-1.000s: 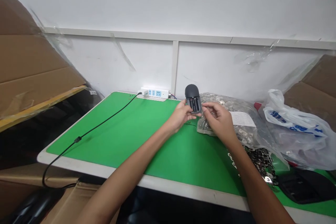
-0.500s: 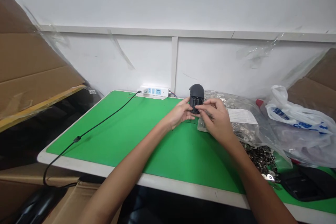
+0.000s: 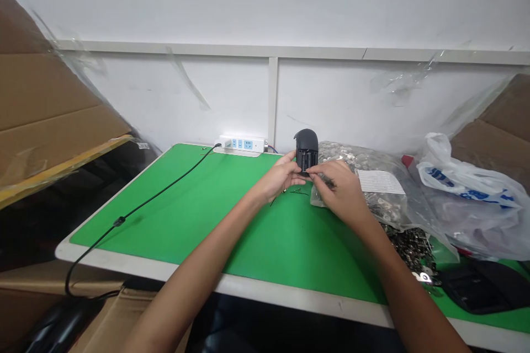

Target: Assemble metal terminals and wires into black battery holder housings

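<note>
A black plastic housing (image 3: 307, 141) with a rounded top and long slots like a battery compartment stands upright above the table's far side. My left hand (image 3: 280, 177) is closed around its left and lower part, thumb on the front. The fingers of my right hand (image 3: 340, 183) are pinched together at the housing's lower right edge. A tiny shiny bit shows by those fingertips, too small to name. Beside my right hand lies a clear plastic bag (image 3: 383, 207) of small metal parts with a white paper label (image 3: 380, 182).
Loose small metal parts (image 3: 412, 245) spill from the bag near a black molded plastic piece (image 3: 484, 287). A white plastic bag (image 3: 472, 193) lies at the right. A power strip (image 3: 242, 144) sits against the wall, its black cable (image 3: 165, 186) crossing the green table (image 3: 199, 220).
The housing and both hands sit slightly further left and higher in view, partly from a small camera shift. My right forefinger and thumb have closed nearer the housing's bottom edge.
</note>
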### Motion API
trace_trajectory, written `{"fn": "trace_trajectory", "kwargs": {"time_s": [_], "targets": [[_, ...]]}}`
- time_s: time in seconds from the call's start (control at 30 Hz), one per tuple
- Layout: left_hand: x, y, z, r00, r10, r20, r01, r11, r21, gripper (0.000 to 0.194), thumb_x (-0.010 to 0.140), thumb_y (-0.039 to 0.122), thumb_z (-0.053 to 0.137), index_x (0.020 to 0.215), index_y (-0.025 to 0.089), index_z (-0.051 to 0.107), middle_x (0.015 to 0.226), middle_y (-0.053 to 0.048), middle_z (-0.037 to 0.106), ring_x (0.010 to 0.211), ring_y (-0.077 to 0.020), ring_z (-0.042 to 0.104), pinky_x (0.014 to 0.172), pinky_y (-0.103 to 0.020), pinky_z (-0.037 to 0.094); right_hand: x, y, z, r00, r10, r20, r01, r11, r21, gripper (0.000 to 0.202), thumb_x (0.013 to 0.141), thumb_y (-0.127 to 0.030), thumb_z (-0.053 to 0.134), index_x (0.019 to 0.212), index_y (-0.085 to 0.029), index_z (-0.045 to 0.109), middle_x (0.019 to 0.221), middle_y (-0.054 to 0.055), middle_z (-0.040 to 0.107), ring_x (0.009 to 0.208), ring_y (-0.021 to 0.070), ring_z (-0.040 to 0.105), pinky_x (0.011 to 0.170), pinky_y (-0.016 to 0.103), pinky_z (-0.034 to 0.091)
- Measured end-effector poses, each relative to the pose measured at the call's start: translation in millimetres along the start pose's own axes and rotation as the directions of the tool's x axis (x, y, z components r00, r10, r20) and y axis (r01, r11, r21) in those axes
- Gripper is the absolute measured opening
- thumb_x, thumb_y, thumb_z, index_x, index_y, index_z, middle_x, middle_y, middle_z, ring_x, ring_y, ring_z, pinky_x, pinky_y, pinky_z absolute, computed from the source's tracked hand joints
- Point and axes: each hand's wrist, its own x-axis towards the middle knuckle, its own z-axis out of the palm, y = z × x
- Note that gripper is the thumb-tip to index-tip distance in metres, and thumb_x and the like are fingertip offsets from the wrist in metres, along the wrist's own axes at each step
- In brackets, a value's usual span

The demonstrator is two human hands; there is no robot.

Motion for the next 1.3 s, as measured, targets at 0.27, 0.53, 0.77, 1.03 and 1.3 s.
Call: {"fn": "trace_trajectory", "kwargs": {"time_s": [0.27, 0.53, 0.77, 1.03, 1.3], "targets": [[-4, 2, 1.4, 1.000, 0.004, -0.014, -0.004, 1.000, 0.018, 0.045, 0.081, 0.012, 0.073, 0.125, 0.016, 0.061, 0.093, -0.005, 0.076, 0.076, -0.0123, 0.074, 0.072, -0.020, 0.059, -1, 4, 1, 1.000, -0.028, -0.009, 0.028, 0.999, -0.023, 0.015, 0.100, -0.020, 0.062, 0.105, -0.026, 0.075, 0.100, 0.006, 0.077, 0.097, 0.0262, 0.068, 0.087, 0.045, 0.056], [0, -4, 0.3, 0.996, 0.091, -0.017, -0.090, 0.994, 0.068, 0.054, 0.083, 0.023, 0.087, 0.131, 0.019, 0.061, 0.111, -0.008, 0.077, 0.090, -0.0152, 0.077, 0.076, -0.021, 0.059, 2, 4, 2, 0.976, 0.216, 0.002, -0.212, 0.959, 0.187, 0.018, 0.097, -0.030, 0.066, 0.110, -0.027, 0.077, 0.110, 0.007, 0.073, 0.103, 0.0243, 0.069, 0.091, 0.044, 0.058], [-3, 2, 6.4, 0.997, 0.083, -0.007, -0.083, 0.996, -0.012, 0.048, 0.085, 0.016, 0.082, 0.128, 0.017, 0.060, 0.118, -0.012, 0.077, 0.087, -0.0161, 0.079, 0.076, -0.021, 0.061, 3, 5, 4, 0.871, 0.489, -0.058, -0.448, 0.836, 0.315, 0.026, 0.097, -0.049, 0.064, 0.098, -0.024, 0.058, 0.089, 0.003, 0.067, 0.079, 0.0204, 0.066, 0.072, 0.037, 0.058], [-6, 12, -1.1, 0.993, -0.069, 0.098, 0.078, 0.993, -0.091, 0.029, 0.080, 0.010, 0.071, 0.109, 0.011, 0.065, 0.094, -0.011, 0.079, 0.070, -0.0172, 0.077, 0.067, -0.023, 0.062, 3, -2, -17, 0.989, -0.125, 0.080, 0.123, 0.992, 0.035, 0.035, 0.096, -0.033, 0.070, 0.128, -0.028, 0.057, 0.128, 0.011, 0.070, 0.127, 0.0321, 0.063, 0.112, 0.058, 0.049], [-8, 12, -7.3, 0.960, -0.175, 0.220, 0.181, 0.983, -0.008, 0.031, 0.079, 0.023, 0.071, 0.109, 0.013, 0.068, 0.098, -0.016, 0.081, 0.081, -0.0191, 0.079, 0.080, -0.027, 0.061, 2, -5, -16, 0.975, -0.173, 0.138, 0.163, 0.983, 0.079, 0.028, 0.093, -0.017, 0.062, 0.119, -0.027, 0.056, 0.108, 0.008, 0.072, 0.097, 0.0262, 0.069, 0.088, 0.046, 0.058]]}}
